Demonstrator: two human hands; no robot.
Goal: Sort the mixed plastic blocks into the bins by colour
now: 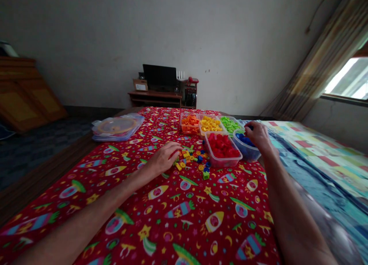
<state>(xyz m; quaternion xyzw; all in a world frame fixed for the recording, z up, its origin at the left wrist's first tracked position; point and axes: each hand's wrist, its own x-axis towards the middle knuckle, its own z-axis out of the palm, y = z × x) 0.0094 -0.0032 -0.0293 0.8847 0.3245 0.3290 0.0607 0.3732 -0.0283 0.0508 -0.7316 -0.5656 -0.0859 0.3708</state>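
Observation:
My left hand (pixel 165 156) rests on the red rocket-patterned cloth (pixel 184 215), its fingers curled at the edge of a small heap of loose coloured plastic pieces (pixel 193 158); what the fingers pinch is hidden. My right hand (pixel 258 135) hovers over the clear tub of blue pieces (pixel 247 150), fingers bent down into it. Beside that tub stands a tub of red pieces (pixel 222 147). Behind them sit tubs of orange (pixel 189 124), yellow (pixel 210 124) and green pieces (pixel 230 124).
A stack of clear tub lids (pixel 117 127) lies at the far left of the cloth. A patchwork blanket (pixel 316 150) lies to the right. Beyond are a low desk with a monitor (pixel 160 78), a wooden cabinet (pixel 25 92) and a curtained window (pixel 347 79).

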